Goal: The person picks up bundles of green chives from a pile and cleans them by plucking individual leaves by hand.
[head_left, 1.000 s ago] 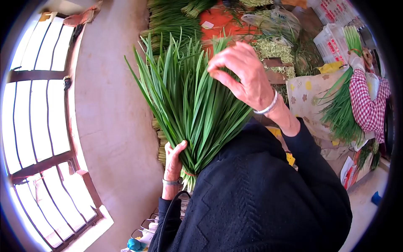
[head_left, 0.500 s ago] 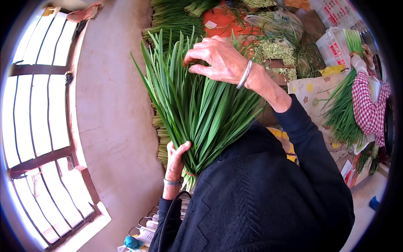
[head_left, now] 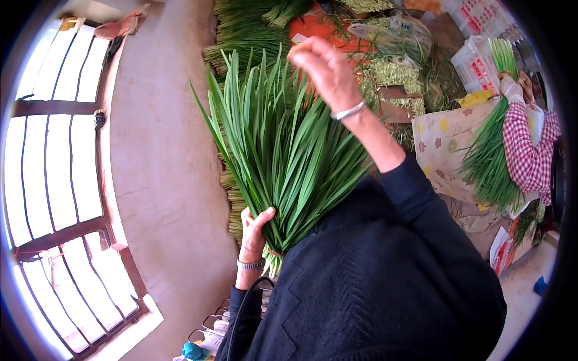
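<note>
My left hand (head_left: 253,233) is wrapped round the lower part of a bunch of garlic chives (head_left: 283,156), with the thumb across the stems. The long flat green leaves fan upward and to the right. A reddish band (head_left: 272,253) ties the bunch just above its pale cut ends, close against my dark sweater. My right hand (head_left: 328,69), with a silver bangle at the wrist, is raised over the leaf tips at the upper right. Its bent fingers are smeared by motion, and whether they pinch anything is not clear.
More green bundles (head_left: 247,30) are stacked along the wall behind. Pale trimmings (head_left: 388,72) lie on the floor near a red sheet (head_left: 325,27). At right, a co-worker's gloved hand (head_left: 512,89) holds another bunch (head_left: 492,156). A barred window (head_left: 57,174) is at left.
My right hand has moved up and to the right, off the leaves, and turned. The leaves hang a little more evenly. My left hand keeps its grip on the bunch.
</note>
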Demonstrator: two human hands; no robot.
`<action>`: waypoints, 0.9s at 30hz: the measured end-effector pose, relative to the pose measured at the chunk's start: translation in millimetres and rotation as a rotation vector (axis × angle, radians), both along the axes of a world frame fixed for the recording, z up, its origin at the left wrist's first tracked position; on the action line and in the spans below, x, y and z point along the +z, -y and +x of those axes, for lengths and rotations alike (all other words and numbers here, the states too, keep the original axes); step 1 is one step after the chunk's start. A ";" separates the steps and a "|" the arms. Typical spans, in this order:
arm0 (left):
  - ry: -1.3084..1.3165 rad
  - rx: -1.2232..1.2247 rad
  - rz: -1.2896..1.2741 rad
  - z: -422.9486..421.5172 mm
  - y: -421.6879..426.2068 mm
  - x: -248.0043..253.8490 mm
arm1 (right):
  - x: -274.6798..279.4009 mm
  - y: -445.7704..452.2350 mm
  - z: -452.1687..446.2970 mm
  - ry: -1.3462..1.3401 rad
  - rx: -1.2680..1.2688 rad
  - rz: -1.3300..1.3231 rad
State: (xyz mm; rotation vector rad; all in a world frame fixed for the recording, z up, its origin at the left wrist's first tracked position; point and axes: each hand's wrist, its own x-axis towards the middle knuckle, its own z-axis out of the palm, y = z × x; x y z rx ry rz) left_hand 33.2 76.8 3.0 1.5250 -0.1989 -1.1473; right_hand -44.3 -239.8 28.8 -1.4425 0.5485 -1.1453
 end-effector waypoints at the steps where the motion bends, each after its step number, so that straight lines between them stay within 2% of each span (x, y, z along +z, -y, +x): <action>1: 0.011 0.014 0.007 -1.9 0.7 2.8 | 1.0 14.1 -0.9 0.043 -0.031 -0.037; 3: 0.026 0.009 0.021 -2.1 -0.5 1.8 | 2.8 39.7 -4.7 0.088 -0.063 -0.076; 5: 0.031 -0.002 0.043 -2.2 0.4 2.9 | 7.0 58.5 -12.7 -0.401 -0.179 -0.668; 6: 0.031 -0.006 0.041 -2.2 1.8 2.8 | 15.1 58.7 -11.5 -0.402 -0.183 -0.668; 8: 0.002 -0.002 0.063 -2.5 2.2 3.6 | 30.4 50.8 -2.1 -0.370 -0.080 -0.978; 9: 0.003 -0.006 0.063 -2.3 3.1 3.9 | 28.8 47.6 0.8 -0.447 0.003 -1.015; 12: 0.002 -0.038 0.059 -1.7 3.1 3.2 | 23.7 36.4 7.6 -0.413 -0.029 -1.187; 15: -0.001 -0.036 0.049 -1.5 1.2 -0.2 | 22.2 32.5 6.4 -0.495 0.023 -1.198; 19: -0.018 -0.016 0.091 -1.0 0.4 -1.8 | 17.2 31.4 7.9 -0.460 -0.007 -1.096; 21: -0.020 -0.006 0.107 -0.7 -0.8 -3.7 | 14.1 41.2 11.4 -0.419 -0.208 -0.984; 24: -0.016 -0.014 0.103 0.3 -1.5 -4.5 | 16.1 51.3 6.2 -0.341 -0.197 -0.837; 25: -0.008 -0.017 0.107 0.1 -0.8 -4.2 | 20.1 47.4 3.9 -0.245 -0.003 -0.613; 27: -0.001 -0.023 0.110 0.6 0.8 -3.2 | 20.4 43.5 -1.1 -0.311 0.088 -0.635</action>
